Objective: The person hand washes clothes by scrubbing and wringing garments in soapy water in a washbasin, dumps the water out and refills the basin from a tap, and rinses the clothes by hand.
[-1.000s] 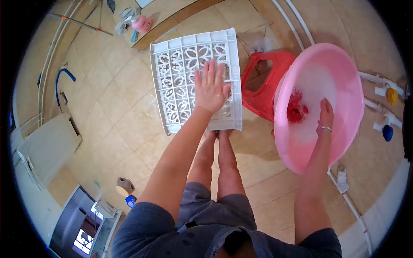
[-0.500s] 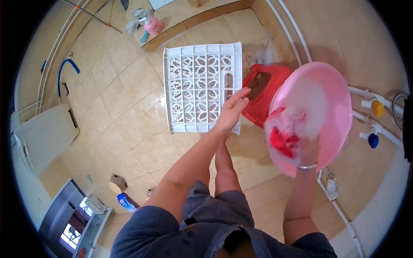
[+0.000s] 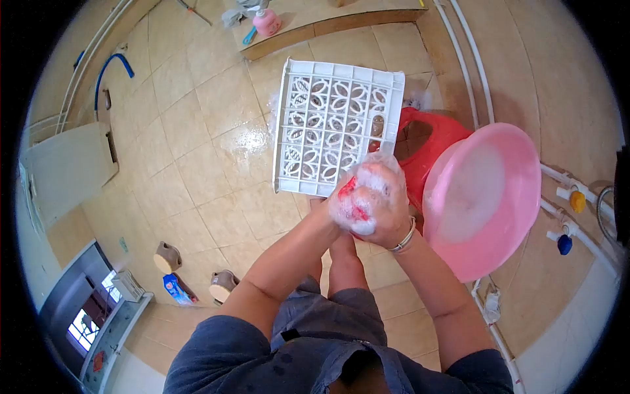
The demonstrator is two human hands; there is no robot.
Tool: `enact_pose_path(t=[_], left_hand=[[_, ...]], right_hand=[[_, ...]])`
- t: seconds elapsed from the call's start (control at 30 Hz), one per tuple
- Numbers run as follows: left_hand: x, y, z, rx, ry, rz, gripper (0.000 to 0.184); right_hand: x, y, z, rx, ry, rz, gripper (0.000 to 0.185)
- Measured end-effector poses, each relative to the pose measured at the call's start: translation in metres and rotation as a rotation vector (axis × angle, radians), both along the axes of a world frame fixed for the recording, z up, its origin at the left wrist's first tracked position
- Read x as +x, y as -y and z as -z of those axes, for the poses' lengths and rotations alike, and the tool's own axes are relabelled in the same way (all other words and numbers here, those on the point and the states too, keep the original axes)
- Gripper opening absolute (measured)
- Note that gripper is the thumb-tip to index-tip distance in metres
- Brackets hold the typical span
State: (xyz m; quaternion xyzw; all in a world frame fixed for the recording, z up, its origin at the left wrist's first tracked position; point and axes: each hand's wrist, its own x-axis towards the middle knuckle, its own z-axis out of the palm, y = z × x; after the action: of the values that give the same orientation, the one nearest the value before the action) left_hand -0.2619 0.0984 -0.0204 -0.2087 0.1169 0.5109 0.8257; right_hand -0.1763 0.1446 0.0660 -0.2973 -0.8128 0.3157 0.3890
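Observation:
A foamy red cloth is squeezed between my two hands in front of my body. Wrapped over its right side is my right hand, wet with suds and wearing a bracelet at the wrist. My left hand presses against it from the left, its fingers mostly hidden by foam. Just beyond the hands, a white plastic openwork rack stands with its lattice top facing up. To the right, a pink basin holds cloudy, sudsy water and sits tilted on a red plastic stool.
Pipes with a yellow valve handle and a blue valve handle run along the right wall. A pink bottle stands on the ledge ahead. Slippers and a blue packet lie at the lower left. The tiled floor looks wet.
My right hand has come out of the basin with the red cloth and moved left to meet my left hand. The cloth is now pressed between both hands, covered in foam.

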Motion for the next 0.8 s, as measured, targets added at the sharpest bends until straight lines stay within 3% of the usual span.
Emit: enact_pose_path(t=[0.07, 0.1, 0.13, 0.17, 0.2, 0.23, 0.3, 0.33, 0.37, 0.4, 0.43, 0.47, 0.5, 0.53, 0.6, 0.63, 0.7, 0.73, 0.8], left_hand=[[0.000, -0.017, 0.008, 0.124, 0.228, -0.161, 0.018], [-0.001, -0.029, 0.005, 0.189, 0.349, -0.227, 0.015], [-0.018, -0.043, -0.018, 0.560, -0.494, -0.257, 0.013], [-0.021, -0.043, -0.024, 0.602, -0.997, -0.199, 0.013], [-0.024, -0.044, -0.031, 0.578, -1.501, -0.088, 0.015], [-0.027, -0.045, -0.033, 0.578, -1.507, -0.091, 0.015], [-0.032, -0.046, -0.037, 0.291, -1.559, 0.086, 0.018], [-0.038, -0.047, -0.026, 0.559, -2.007, 0.124, 0.020], [-0.040, -0.051, -0.030, 0.559, -2.007, 0.125, 0.020], [-0.041, -0.056, -0.036, 0.556, -2.203, 0.253, 0.018], [-0.042, -0.061, -0.038, 0.546, -2.395, 0.389, 0.017], [-0.035, -0.057, -0.012, 0.692, -2.595, -0.047, 0.017], [-0.033, -0.057, -0.017, 0.690, -2.596, -0.048, 0.017], [-0.030, -0.056, -0.023, 0.658, -2.427, -0.014, 0.015], [-0.020, -0.058, -0.042, 0.482, -2.144, 0.168, 0.019], [-0.016, -0.057, -0.051, 0.492, -2.142, 0.161, 0.019], [-0.007, -0.056, -0.064, 0.457, -2.215, 0.318, 0.023], [-0.001, -0.057, -0.068, 0.393, -2.148, 0.321, 0.024], [0.016, -0.058, -0.081, 0.418, -2.062, 0.335, 0.026]], right_hand=[[-0.005, -0.007, 0.013, -0.095, -0.008, 0.017, 0.034], [-0.013, -0.004, 0.016, -0.369, -0.098, 0.101, 0.031], [-0.021, -0.002, 0.018, -0.654, -0.260, 0.213, 0.028], [-0.028, -0.001, 0.020, -0.889, -0.445, 0.355, 0.026], [-0.034, -0.012, 0.017, -0.469, -0.267, 0.316, 0.021], [-0.040, -0.024, 0.014, -0.048, -0.092, 0.268, 0.016], [-0.051, -0.033, 0.015, -0.061, -0.139, 0.301, 0.007], [-0.054, -0.035, 0.019, -0.338, -0.115, 0.407, 0.005], [-0.056, -0.037, 0.022, -0.617, -0.087, 0.511, 0.006], [-0.060, -0.041, 0.025, -0.850, -0.323, 0.618, 0.014], [-0.055, -0.046, 0.032, -0.850, -0.323, 0.617, 0.014], [-0.043, -0.052, 0.042, -0.961, -0.318, 0.662, 0.015], [-0.034, -0.055, 0.046, -1.072, -0.312, 0.707, 0.018], [-0.027, -0.053, 0.048, -1.070, -0.312, 0.708, 0.018], [-0.013, -0.042, 0.040, -1.488, -0.756, 0.608, 0.024], [-0.002, -0.036, 0.037, -1.478, -0.760, 0.610, 0.024], [0.022, -0.022, 0.028, -0.770, -0.099, 0.667, 0.029], [0.034, -0.015, 0.021, -0.757, -0.101, 0.694, 0.029], [0.061, 0.002, 0.000, -0.355, 0.265, 0.706, 0.032]])
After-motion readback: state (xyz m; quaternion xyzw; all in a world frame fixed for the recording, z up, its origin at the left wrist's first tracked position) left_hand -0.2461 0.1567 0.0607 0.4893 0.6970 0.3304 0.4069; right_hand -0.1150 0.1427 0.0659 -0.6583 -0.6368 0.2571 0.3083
